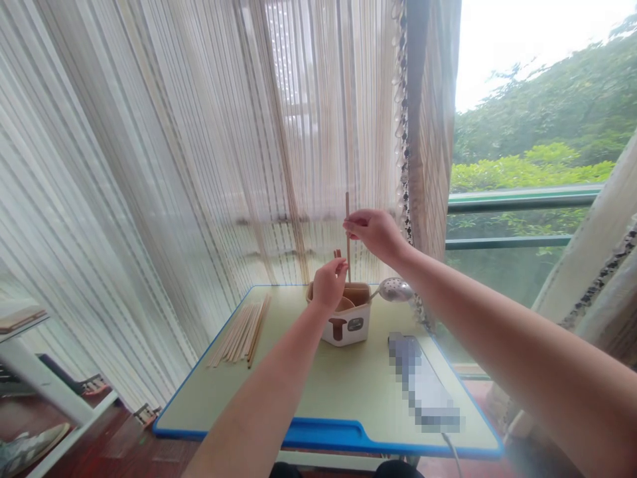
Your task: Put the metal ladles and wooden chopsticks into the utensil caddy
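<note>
The left hand (329, 287) is curled at a white plastic, brown-lined container (359, 329); its hold I cannot tell. Farther, the right hand (373, 232) pinches a thin brown wooden stick (348, 255) upright above the container; too loose a pinch could tilt it.

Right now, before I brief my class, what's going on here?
A person's right hand holds a wooden stick upright, its lower end at the holder. The left hand is by the holder's left side, near brown stick ends; any grip is unclear. Pale sticks lie on the table, left.
</note>
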A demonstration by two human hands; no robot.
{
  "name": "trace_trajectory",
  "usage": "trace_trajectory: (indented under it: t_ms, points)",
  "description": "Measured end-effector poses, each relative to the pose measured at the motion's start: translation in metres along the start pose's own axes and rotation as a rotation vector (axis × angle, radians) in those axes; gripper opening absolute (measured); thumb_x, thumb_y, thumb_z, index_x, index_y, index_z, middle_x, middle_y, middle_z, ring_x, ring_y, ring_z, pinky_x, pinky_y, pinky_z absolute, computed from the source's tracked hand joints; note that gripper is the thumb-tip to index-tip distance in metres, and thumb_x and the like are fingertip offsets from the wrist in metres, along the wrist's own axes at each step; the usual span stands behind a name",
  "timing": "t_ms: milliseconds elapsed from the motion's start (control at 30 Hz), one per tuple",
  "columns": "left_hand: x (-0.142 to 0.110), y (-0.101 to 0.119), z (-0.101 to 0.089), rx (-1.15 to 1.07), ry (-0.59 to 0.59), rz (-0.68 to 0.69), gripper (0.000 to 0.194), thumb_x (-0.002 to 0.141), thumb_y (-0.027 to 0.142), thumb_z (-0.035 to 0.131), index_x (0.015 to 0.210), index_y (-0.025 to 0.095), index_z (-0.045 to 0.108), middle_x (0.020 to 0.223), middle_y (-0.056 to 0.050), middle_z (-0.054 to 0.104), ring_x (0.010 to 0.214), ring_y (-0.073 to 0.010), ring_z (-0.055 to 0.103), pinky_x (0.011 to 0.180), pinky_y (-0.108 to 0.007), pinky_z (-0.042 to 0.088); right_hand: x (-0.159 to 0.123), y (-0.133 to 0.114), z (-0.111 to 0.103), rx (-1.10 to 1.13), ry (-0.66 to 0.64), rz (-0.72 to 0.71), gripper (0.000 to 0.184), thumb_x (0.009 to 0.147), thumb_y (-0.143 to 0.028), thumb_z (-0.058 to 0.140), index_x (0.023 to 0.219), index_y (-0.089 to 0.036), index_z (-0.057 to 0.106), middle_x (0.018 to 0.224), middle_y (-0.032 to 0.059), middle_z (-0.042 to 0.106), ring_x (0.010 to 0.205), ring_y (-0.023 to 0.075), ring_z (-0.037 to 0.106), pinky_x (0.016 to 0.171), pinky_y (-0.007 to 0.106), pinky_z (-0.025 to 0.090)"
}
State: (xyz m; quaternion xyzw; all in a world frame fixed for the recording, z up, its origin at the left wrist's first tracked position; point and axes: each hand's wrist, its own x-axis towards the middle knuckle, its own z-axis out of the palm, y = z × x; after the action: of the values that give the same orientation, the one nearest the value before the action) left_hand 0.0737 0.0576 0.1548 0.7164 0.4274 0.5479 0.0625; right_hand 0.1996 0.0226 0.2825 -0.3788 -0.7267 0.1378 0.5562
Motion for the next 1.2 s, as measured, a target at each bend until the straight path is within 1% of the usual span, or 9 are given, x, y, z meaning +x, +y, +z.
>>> trace_trajectory:
  t_ms: [133,333,567,733,800,900,967,1067,1200]
  points:
    - [0.002,0.004,0.002,-0.034,0.023,-0.032,0.026,0.079,0.012,0.05,0.099,0.018,0.064,0.089,-0.003,0.07,0.079,-0.0131,0.064,0.078,-0.028,0.05,-0.002,0.004,0.002,0.017,0.01,0.035,0.023,0.072,-0.037,0.064,0.073,-0.013,0.065,0.063,0.0028,0.062,0.059,0.0117,0.059,0.058,0.025,0.051]
    - [0.003,0.006,0.001,-0.058,-0.043,-0.01,0.018,0.081,0.022,0.052,0.092,0.018,0.066,0.083,-0.004,0.069,0.075,-0.0141,0.063,0.073,-0.028,0.05,-0.001,0.009,0.004,-0.008,-0.011,0.051,0.015,0.074,-0.027,0.062,0.078,-0.014,0.065,0.068,0.0042,0.065,0.062,0.0124,0.061,0.058,0.025,0.05]
    - [0.004,-0.003,0.009,0.035,0.009,0.001,0.017,0.082,0.019,0.05,0.091,0.017,0.065,0.083,-0.005,0.068,0.075,-0.015,0.061,0.072,-0.028,0.048,-0.001,0.011,0.003,-0.141,-0.038,0.067,0.016,0.075,-0.028,0.063,0.08,-0.014,0.067,0.07,0.0045,0.066,0.062,0.0126,0.06,0.062,0.026,0.049]
    - [-0.001,-0.001,0.008,0.084,0.01,-0.023,0.014,0.079,0.018,0.053,0.086,0.017,0.065,0.08,-0.004,0.068,0.07,-0.0141,0.061,0.069,-0.028,0.048,-0.003,0.017,0.005,-0.136,-0.066,0.101,0.013,0.076,-0.026,0.062,0.08,-0.014,0.066,0.07,0.0046,0.066,0.063,0.0121,0.06,0.062,0.026,0.049]
    - [-0.004,0.0,0.004,0.09,0.056,-0.038,0.012,0.078,0.018,0.054,0.083,0.018,0.065,0.077,-0.003,0.067,0.066,-0.013,0.06,0.067,-0.027,0.048,-0.003,0.021,0.007,-0.098,-0.07,0.138,0.012,0.076,-0.024,0.063,0.079,-0.013,0.066,0.07,0.0051,0.066,0.063,0.0118,0.061,0.063,0.025,0.05]
    - [-0.006,-0.002,-0.002,0.072,0.203,-0.079,0.01,0.078,0.019,0.053,0.08,0.018,0.063,0.074,-0.001,0.065,0.066,-0.012,0.059,0.067,-0.026,0.047,-0.002,0.029,0.01,-0.003,-0.07,0.23,0.01,0.076,-0.02,0.063,0.079,-0.011,0.065,0.071,0.0063,0.066,0.063,0.0113,0.061,0.062,0.024,0.051]
    - [-0.006,-0.006,-0.004,0.031,0.292,-0.123,0.01,0.078,0.021,0.053,0.083,0.017,0.061,0.077,-0.002,0.064,0.068,-0.0119,0.059,0.067,-0.026,0.047,-0.002,0.036,0.013,0.005,-0.09,0.278,0.01,0.075,-0.02,0.063,0.079,-0.011,0.065,0.072,0.007,0.066,0.063,0.0113,0.061,0.062,0.024,0.051]
    - [-0.001,-0.013,-0.004,-0.065,0.303,-0.173,0.014,0.077,0.023,0.054,0.09,0.017,0.058,0.084,-0.003,0.064,0.07,-0.012,0.06,0.067,-0.026,0.047,-0.001,0.049,0.018,-0.116,-0.128,0.318,0.014,0.075,-0.024,0.064,0.082,-0.013,0.066,0.075,0.0073,0.068,0.064,0.0123,0.061,0.06,0.024,0.05]
    - [0.008,-0.019,0.002,-0.171,0.227,-0.241,0.022,0.074,0.024,0.058,0.094,0.016,0.057,0.089,-0.006,0.064,0.074,-0.0135,0.06,0.067,-0.027,0.049,-0.001,0.066,0.023,-0.3,-0.2,0.385,0.017,0.072,-0.027,0.066,0.082,-0.014,0.068,0.077,0.0072,0.069,0.064,0.013,0.061,0.057,0.023,0.047]
